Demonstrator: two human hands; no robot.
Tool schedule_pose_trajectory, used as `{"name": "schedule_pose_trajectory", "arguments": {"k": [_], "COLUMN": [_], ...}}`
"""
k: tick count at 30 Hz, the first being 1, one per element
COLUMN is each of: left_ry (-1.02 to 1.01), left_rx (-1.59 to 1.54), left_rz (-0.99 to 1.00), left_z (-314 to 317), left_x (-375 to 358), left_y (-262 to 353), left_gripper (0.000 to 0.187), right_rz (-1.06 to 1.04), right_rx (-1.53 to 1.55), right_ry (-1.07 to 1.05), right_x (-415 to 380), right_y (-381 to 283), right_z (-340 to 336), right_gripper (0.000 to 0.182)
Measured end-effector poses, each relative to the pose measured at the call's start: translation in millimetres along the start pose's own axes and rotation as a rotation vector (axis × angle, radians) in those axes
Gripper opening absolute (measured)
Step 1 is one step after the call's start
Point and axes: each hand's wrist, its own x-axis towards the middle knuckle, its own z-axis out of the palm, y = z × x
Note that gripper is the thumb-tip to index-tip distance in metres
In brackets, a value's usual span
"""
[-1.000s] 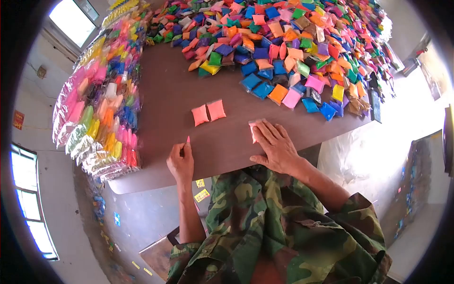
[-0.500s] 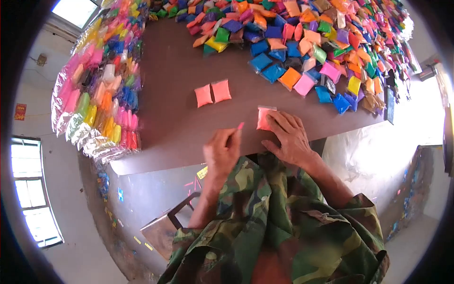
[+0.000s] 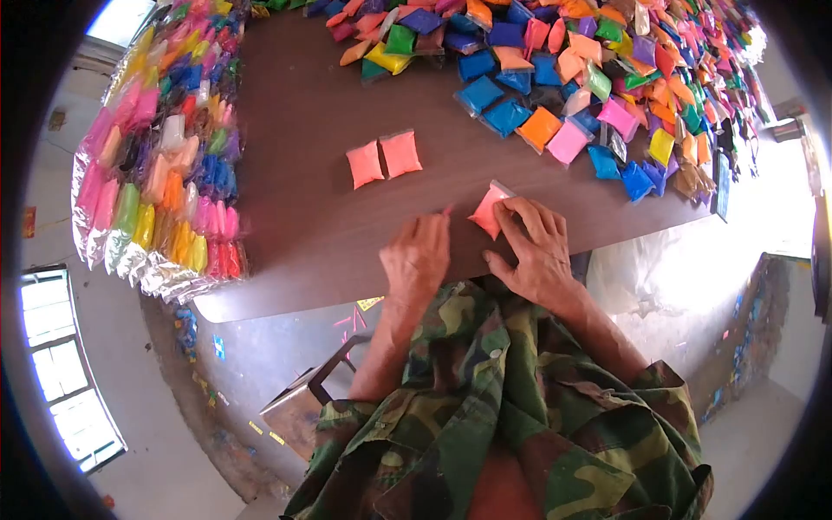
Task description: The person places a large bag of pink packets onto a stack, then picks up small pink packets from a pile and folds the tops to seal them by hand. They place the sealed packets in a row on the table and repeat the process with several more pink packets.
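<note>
Near the front of the brown table [image 3: 303,217], a small clear bag of salmon-pink material [image 3: 488,211] lies turned at a slant. My right hand [image 3: 535,247] has its fingertips on the bag's right side, with the thumb lower down and apart from it. To the left, my left hand [image 3: 416,257] is closed just above the tabletop, and the tip of a thin pink strip [image 3: 447,210] sticks out past its fingers. Farther back, a salmon-pink bag [image 3: 365,165] lies beside another like it [image 3: 401,153], almost touching.
A large heap of small bags in many colours [image 3: 537,69] covers the table's back and right. Stacked rows of filled clear packs [image 3: 165,173] line the left edge. Below the table stand a stool-like wooden piece [image 3: 299,407] and scattered pink strips on the floor.
The bag under my right hand has turned from straight to slanted. My left hand, with the pink strip, has shifted slightly right. The whole view has moved a little.
</note>
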Motion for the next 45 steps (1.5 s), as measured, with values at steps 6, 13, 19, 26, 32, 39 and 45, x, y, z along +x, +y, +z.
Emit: {"name": "schedule_pose_trajectory", "arguments": {"k": [6,13,19,26,32,39,45], "left_ry": [-0.030,-0.140,-0.222,-0.340,-0.344,-0.311,-0.456], "left_rx": [-0.267,-0.172,-0.226,-0.398,-0.244,-0.374,-0.306], "left_rz": [-0.041,-0.019,-0.101,-0.098,-0.190,-0.017,0.059], "left_z": [-14,3,-15,7,5,2,19], "left_x": [15,18,45,49,69,78,96], "left_y": [16,10,9,15,5,24,22], "left_gripper": [0.008,0.007,0.009,0.010,0.010,0.012,0.011], "right_rz": [0.028,0.006,-0.033,-0.065,-0.038,-0.030,-0.028], "right_rx": [-0.014,-0.023,-0.023,0.050,0.097,0.080,0.109], "right_ry": [0.005,0.083,0.120,0.167,0.185,0.209,0.216], "right_x": [-1,-4,-6,-1,1,1,-2], "right_y": [0,8,14,20,22,21,25], "right_z": [4,13,12,10,14,13,14], "right_gripper": [0.070,0.055,0.051,0.040,0.035,0.032,0.033]}}
